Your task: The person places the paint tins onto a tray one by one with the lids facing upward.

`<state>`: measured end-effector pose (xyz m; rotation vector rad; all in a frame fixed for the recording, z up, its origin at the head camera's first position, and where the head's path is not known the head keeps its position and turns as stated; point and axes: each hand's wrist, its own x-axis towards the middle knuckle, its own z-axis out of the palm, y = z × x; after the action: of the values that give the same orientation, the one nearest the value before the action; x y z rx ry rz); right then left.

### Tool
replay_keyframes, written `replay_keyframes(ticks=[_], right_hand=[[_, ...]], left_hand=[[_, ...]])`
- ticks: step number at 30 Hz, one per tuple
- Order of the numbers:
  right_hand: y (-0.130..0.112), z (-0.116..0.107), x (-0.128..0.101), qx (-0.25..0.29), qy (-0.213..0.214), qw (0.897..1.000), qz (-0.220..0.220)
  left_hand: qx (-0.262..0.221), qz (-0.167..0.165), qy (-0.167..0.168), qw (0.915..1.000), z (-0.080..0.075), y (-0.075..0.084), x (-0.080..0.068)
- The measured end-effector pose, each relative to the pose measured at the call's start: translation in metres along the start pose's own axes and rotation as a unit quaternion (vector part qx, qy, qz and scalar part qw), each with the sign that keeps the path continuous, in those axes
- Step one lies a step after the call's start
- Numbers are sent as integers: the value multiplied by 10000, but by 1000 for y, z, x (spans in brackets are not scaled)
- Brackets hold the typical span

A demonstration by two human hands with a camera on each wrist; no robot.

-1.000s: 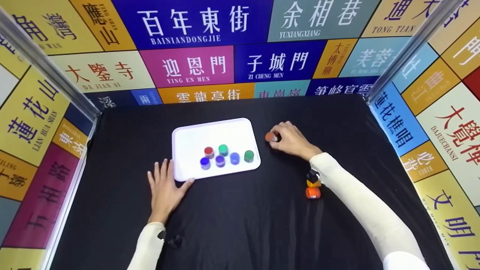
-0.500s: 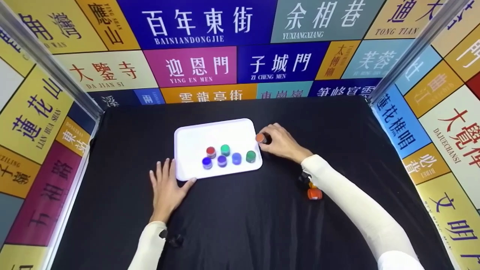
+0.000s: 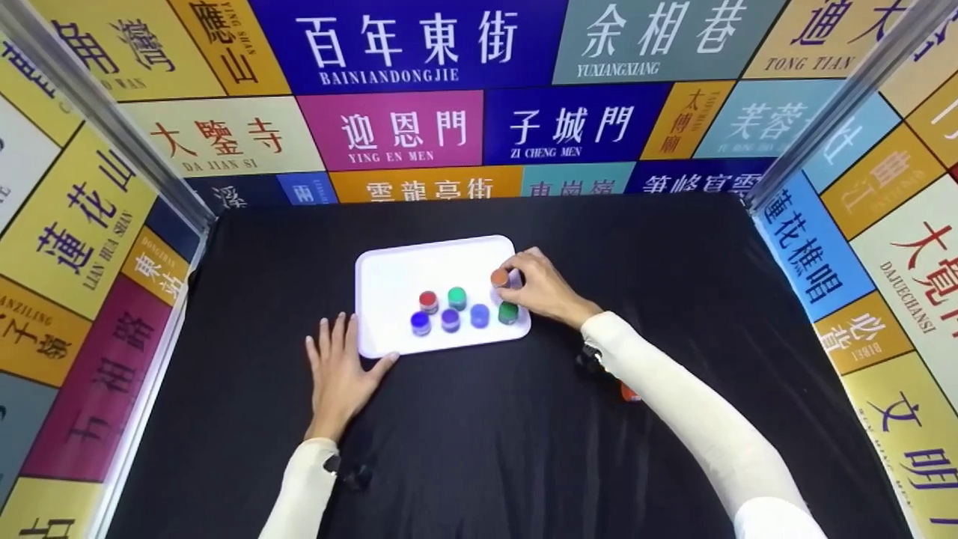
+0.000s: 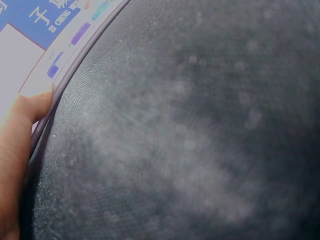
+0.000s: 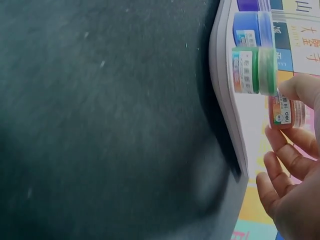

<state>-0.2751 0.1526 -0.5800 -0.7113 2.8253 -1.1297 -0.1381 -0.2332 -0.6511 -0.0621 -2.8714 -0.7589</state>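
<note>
My right hand [image 3: 545, 288] pinches a small brown paint jar [image 3: 499, 278] between thumb and fingers, over the right end of the white tray [image 3: 389, 273]. In the right wrist view the labelled brown jar [image 5: 281, 112] sits just beyond a dark green paint jar [image 5: 254, 70]. On the tray stand a red jar [image 3: 428, 302], a light green jar [image 3: 456, 298], a dark blue jar [image 3: 420, 323], a purple jar [image 3: 450, 320], a lighter blue jar [image 3: 479, 315] and the dark green one. My left hand [image 3: 343, 378] lies with fingers spread at the tray's near left corner, thumb touching its rim.
An orange jar [image 3: 630, 391] lies on the black cloth [image 3: 479, 449], mostly hidden by my right sleeve. Panels with Chinese lettering [image 3: 408, 127] enclose the table at the back and both sides, with metal posts at the corners.
My right hand has carried the brown jar leftward from the cloth to over the tray's right end. A yellow jar has passed out of sight behind the right arm. The left hand stays put.
</note>
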Motion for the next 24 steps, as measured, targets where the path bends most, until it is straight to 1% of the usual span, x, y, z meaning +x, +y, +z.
replay_keyframes(ticks=[5, 13, 19, 24], right_hand=[[-4, 9, 3, 58, -55, 10000, -59], [-8, 21, 8, -173, -284, 9994, -128], [-11, 23, 8, -182, -382, 9991, -83], [-11, 22, 6, -298, -489, 9982, -148]], left_hand=[[33, -19, -37, 10000, -1, 1, 0], [44, -22, -16, 10000, 0, 1, 1], [25, -2, -53, 10000, 0, 1, 1], [19, -31, -50, 10000, 0, -1, 0]])
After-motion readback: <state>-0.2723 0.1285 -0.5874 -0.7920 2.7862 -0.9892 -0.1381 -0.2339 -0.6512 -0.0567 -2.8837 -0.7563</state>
